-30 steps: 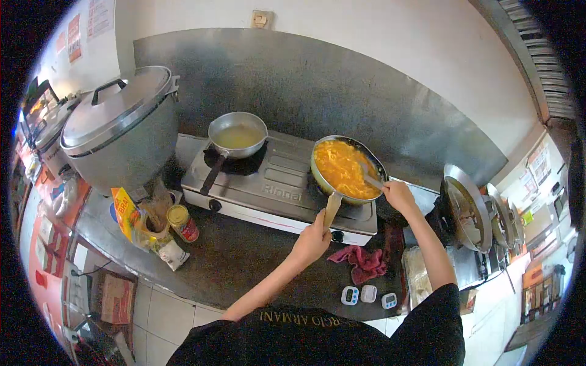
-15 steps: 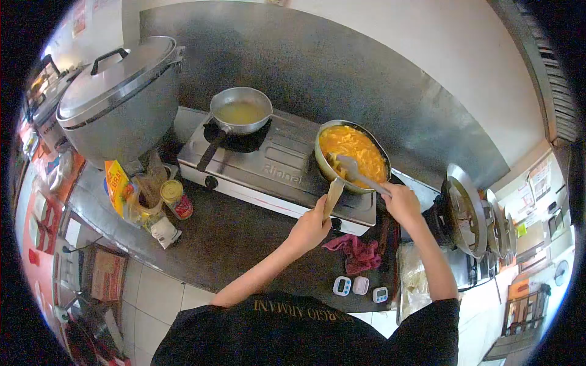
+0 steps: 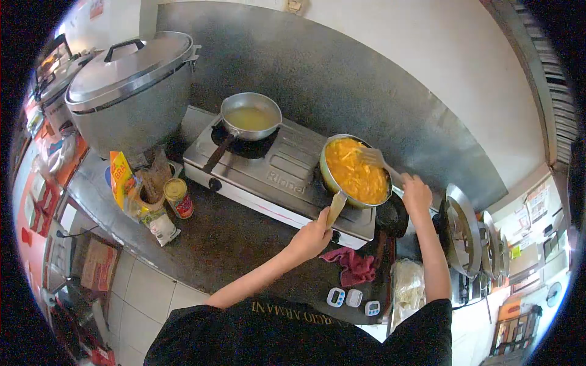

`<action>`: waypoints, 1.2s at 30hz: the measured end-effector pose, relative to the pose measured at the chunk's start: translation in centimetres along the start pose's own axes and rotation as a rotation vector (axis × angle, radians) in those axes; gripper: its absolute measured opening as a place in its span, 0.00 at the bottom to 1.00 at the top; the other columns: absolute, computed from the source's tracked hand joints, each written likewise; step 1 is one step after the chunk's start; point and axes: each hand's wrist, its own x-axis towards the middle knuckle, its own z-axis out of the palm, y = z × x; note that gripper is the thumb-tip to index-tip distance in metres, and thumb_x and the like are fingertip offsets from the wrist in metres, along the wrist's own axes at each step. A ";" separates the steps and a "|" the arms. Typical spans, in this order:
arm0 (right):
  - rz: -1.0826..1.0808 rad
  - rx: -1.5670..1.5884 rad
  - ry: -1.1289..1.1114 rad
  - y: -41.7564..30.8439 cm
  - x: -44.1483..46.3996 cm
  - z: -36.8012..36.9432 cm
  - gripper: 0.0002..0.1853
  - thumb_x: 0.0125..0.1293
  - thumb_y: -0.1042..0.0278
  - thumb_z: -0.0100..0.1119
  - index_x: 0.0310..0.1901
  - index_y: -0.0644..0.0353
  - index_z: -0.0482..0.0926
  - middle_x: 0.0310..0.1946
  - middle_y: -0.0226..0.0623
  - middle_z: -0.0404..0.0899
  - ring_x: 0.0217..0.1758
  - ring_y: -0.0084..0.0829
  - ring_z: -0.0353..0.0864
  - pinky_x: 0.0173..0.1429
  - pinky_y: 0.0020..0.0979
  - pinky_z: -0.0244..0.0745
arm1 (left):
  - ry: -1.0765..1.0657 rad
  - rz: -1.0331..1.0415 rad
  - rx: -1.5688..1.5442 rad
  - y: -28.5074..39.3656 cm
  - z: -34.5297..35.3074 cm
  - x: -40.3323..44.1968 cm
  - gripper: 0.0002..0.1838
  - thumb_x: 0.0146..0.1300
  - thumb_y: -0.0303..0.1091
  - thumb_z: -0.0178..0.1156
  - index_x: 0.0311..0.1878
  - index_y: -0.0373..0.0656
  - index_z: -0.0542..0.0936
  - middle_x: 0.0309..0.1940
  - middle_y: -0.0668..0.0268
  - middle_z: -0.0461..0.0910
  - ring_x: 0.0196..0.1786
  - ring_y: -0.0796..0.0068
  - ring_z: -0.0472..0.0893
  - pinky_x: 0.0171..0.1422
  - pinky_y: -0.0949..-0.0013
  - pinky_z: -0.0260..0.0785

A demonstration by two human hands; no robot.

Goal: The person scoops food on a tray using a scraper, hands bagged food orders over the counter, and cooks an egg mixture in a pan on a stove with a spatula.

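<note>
My left hand [image 3: 312, 235] is closed around the pale handle of a frying pan [image 3: 330, 177] on the right burner of the stove. Orange-yellow food in sauce [image 3: 354, 174] with paler strips fills the pan. My right hand [image 3: 416, 194] grips the handle of a grey spatula [image 3: 372, 158], whose slotted head rests in the food near the pan's far side. On the left burner stands a saucepan [image 3: 251, 116] holding a pale yellowish liquid, with its dark handle toward me. Neither hand touches the saucepan.
A large lidded pot [image 3: 131, 100] stands left of the stove [image 3: 244, 189]. Near it are a can [image 3: 178, 198], a yellow packet [image 3: 122, 177] and a white packet [image 3: 163, 229]. A reddish cloth [image 3: 354, 266] and small timers [image 3: 336, 297] lie in front; several metal lids or pans [image 3: 462, 229] stand at right.
My right hand has moved the spatula from the pan's near left part to its far right part. The left hand keeps hold of the pan handle. The camera view has shifted slightly.
</note>
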 end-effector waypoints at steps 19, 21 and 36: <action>-0.297 -0.187 -0.004 -1.9 4.6 6.3 0.12 0.54 0.70 0.48 0.39 0.46 0.77 0.35 0.40 0.72 0.32 0.38 0.78 0.32 0.35 0.75 | -0.051 0.033 -0.062 -0.4 -0.2 0.2 0.28 0.56 0.32 0.48 0.58 0.36 0.51 0.27 0.41 0.74 0.32 0.40 0.74 0.37 0.47 0.65; -0.306 -0.205 0.007 -1.8 3.5 4.6 0.13 0.54 0.70 0.47 0.40 0.43 0.77 0.34 0.39 0.72 0.32 0.37 0.78 0.32 0.34 0.75 | -0.042 0.021 -0.035 -0.6 0.0 0.2 0.29 0.56 0.32 0.49 0.58 0.36 0.51 0.28 0.41 0.74 0.32 0.40 0.74 0.37 0.47 0.65; -0.225 -0.149 -0.087 2.8 -3.4 -7.3 0.19 0.54 0.75 0.44 0.42 0.41 0.78 0.30 0.40 0.70 0.31 0.39 0.76 0.33 0.38 0.71 | 0.005 0.030 -0.009 -0.6 0.0 0.3 0.28 0.55 0.33 0.50 0.57 0.35 0.53 0.27 0.40 0.74 0.31 0.41 0.74 0.37 0.47 0.66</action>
